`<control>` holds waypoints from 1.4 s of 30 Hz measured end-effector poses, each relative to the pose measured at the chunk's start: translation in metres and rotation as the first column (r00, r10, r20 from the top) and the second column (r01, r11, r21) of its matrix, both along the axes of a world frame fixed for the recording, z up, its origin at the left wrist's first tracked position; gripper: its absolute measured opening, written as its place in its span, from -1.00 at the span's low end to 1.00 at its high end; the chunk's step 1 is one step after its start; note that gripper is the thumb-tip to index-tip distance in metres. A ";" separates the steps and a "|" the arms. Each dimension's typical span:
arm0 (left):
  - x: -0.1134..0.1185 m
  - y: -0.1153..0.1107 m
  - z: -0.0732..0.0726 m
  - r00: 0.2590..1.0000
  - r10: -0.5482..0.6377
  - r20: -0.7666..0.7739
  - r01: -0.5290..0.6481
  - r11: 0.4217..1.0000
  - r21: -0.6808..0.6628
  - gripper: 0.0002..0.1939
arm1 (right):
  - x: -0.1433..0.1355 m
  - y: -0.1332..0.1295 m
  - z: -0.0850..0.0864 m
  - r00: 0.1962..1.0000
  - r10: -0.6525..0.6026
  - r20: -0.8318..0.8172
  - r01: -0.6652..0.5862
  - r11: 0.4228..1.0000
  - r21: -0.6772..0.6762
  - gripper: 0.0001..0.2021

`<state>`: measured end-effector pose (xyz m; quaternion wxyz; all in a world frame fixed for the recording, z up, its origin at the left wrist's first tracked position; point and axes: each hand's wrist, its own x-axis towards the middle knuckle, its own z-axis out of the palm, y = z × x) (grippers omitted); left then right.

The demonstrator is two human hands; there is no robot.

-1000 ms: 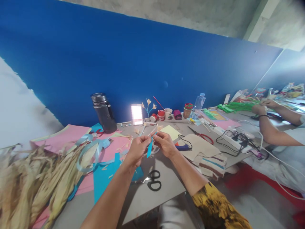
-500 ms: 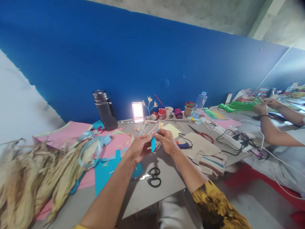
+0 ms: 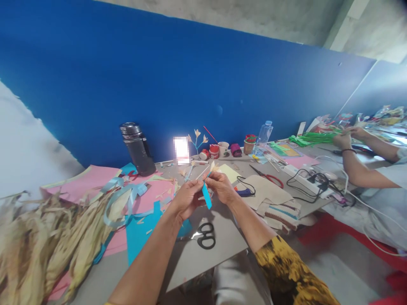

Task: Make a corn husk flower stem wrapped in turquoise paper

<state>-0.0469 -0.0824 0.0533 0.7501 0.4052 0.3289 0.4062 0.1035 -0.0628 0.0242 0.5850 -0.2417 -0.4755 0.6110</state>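
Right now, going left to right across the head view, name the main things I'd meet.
Pale tan bundle of dried husks, dark grey cylindrical flask with a silvery lid, left hand, bright blue flat strip, right hand, red-handled metal scissors, long white power strip.

I get the strongest light from far right of the fingers (image 3: 194, 185), where the blue wall (image 3: 203, 84) washes into pale haze. Just beyond them, slightly left, 1 pixelated white block (image 3: 181, 151) glares with a halo. Soft shadow darkens the tabletop (image 3: 197, 262) beside the left forearm (image 3: 159, 241). Far left, the husks (image 3: 32, 245) look stretched and smeared.
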 end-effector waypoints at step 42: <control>0.012 -0.005 -0.003 0.992 0.043 0.121 -0.037 0.998 -0.055 -0.72 | -0.001 0.002 0.001 0.999 0.014 -0.039 -0.017 0.997 -0.081 -0.60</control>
